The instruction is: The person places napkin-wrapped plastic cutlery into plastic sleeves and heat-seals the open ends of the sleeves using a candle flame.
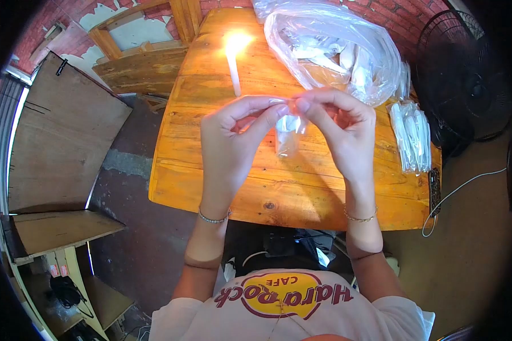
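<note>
My left hand (242,122) and my right hand (338,116) are raised close together over the wooden table. Each one pinches the top edge of a small clear plastic bag (286,145) between thumb and fingers. The bag hangs down between my hands, with something white inside whose kind I cannot make out. Just beyond my left hand, a lit white candle (234,71) stands upright on the table. Its flame is apart from the bag.
A large clear plastic bag (276,37) of white plastic utensils lies at the back of the wooden table (210,170). Several wrapped utensil packs (412,139) lie at the right edge, beside a dark phone-like object (434,190) with a white cable. A black fan (461,74) stands behind.
</note>
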The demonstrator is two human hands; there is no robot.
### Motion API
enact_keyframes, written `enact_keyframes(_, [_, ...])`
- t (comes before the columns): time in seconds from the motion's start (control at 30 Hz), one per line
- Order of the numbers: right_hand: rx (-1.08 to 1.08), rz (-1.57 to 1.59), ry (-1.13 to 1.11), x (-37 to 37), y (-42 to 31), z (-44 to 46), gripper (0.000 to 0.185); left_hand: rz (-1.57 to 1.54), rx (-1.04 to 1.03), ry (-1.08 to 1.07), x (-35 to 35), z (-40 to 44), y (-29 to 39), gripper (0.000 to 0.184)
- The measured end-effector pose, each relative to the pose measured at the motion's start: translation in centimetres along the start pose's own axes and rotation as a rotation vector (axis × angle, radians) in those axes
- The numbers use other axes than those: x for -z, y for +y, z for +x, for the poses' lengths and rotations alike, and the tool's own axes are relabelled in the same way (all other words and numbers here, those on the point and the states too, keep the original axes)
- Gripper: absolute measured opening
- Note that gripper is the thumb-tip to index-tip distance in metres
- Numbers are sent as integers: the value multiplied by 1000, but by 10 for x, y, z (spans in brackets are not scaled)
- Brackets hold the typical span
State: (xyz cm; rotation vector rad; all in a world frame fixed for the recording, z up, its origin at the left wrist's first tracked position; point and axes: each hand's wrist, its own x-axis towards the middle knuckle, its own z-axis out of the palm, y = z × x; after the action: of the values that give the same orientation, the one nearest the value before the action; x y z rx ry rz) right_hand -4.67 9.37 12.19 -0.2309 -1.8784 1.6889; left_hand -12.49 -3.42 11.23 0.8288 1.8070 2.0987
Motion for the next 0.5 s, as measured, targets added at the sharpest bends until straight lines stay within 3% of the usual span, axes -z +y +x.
enact_keyframes(0.33, [87, -112, -34, -7, 2, 6, 11, 68, -102, 71, 5, 1, 2, 12])
enact_keyframes(0.5, [60, -8, -7, -12, 1, 6, 12, 17, -87, 88, 3, 1, 1, 13])
